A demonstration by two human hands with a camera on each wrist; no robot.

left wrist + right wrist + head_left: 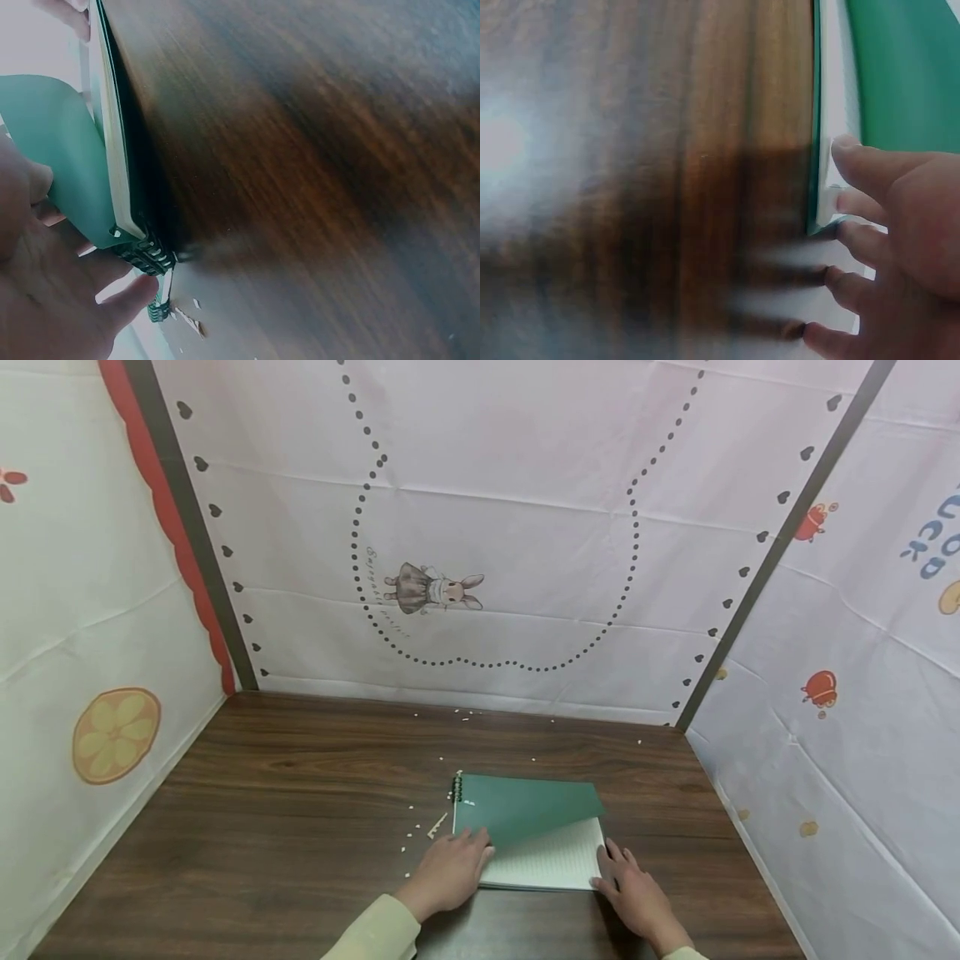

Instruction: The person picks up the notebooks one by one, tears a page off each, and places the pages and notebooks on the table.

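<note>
Green-covered, spiral-bound paper notebook [546, 860] lies on the brown wood-grain table [262, 827]; we judge it light, its cover [528, 802] flexible, best held at the free edge. Our left hand [448, 870] pinches the cover near the notebook's spiral [457, 787]; our right hand [633, 889], fingers loose, touches the opposite edge.

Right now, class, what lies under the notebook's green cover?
Lined white paper shows on the near side, beneath the raised green cover. The page's far part is covered and cannot be seen.

Got one notebook [525, 806], one bench [262, 827], one left hand [447, 870], one right hand [637, 897], one longish paper strip [437, 827], plus easily ten-plus tiny white scraps [407, 875].
</note>
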